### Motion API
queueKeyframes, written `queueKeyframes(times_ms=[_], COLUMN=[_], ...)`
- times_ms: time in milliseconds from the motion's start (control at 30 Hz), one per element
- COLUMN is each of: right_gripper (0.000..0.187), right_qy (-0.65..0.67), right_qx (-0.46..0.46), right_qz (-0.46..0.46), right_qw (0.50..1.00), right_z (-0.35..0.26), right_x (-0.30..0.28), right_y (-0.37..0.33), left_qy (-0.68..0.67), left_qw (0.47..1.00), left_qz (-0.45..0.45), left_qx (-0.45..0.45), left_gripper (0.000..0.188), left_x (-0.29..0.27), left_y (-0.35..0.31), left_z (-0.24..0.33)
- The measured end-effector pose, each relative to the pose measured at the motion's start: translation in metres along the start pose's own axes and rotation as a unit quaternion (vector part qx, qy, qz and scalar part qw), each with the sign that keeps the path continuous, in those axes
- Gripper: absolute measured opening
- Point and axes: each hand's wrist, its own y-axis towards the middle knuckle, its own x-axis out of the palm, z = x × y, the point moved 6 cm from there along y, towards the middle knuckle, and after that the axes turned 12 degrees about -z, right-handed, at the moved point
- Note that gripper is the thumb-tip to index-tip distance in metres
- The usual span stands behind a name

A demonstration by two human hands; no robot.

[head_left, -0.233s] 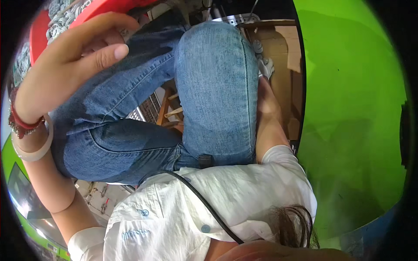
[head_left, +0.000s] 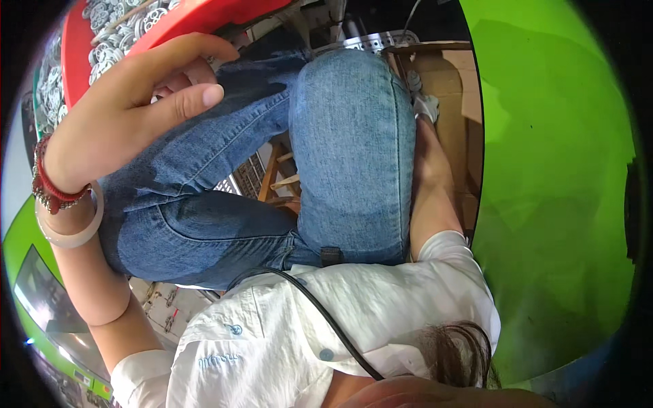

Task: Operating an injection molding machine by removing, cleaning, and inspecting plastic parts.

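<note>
My left hand [head_left: 136, 115] hangs in the air above my left thigh, near a red bin [head_left: 160, 37]. Its fingers are curved with the thumb standing apart, and I see nothing held. Many small grey ring-shaped parts [head_left: 112, 44] with holes fill the bin. On the other side, my right forearm [head_left: 435, 183] reaches down past my knee into a cardboard box [head_left: 452, 136]. At its end, my right hand [head_left: 426, 107] looks whitish, perhaps gloved or among pale parts. Its fingers are too small and partly hidden to make out.
A bright green surface [head_left: 551, 170] takes up the right side. My jeans-covered legs [head_left: 354, 149] are in the middle, with a wooden stool part [head_left: 272, 173] between them. Perforated metal [head_left: 371, 42] lies beyond the knee. A black cord [head_left: 313, 313] crosses my white shirt.
The whole scene has shifted slightly right and down in the picture. My left hand has drifted a little further right over the thigh, its shape unchanged. The right arm stays down in the box.
</note>
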Motion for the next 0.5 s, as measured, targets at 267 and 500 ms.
queueKeyframes(times_ms=[267,500], right_gripper=[0.055,0.052], right_qy=[-0.099,-0.211], right_qx=[-0.008,-0.008], right_qz=[-0.004,-0.11], right_qw=[0.995,0.971], right_z=[-0.038,-0.026], right_x=[0.001,0.002], right_y=[-0.002,0.01], left_qy=[-0.006,0.0], left_qw=[1.0,1.0], left_qz=[0.014,0.016], left_qx=[0.006,0.016], left_gripper=[0.045,0.045], left_x=[0.0,-0.002], left_y=[-0.008,-0.01], left_z=[0.003,0.008])
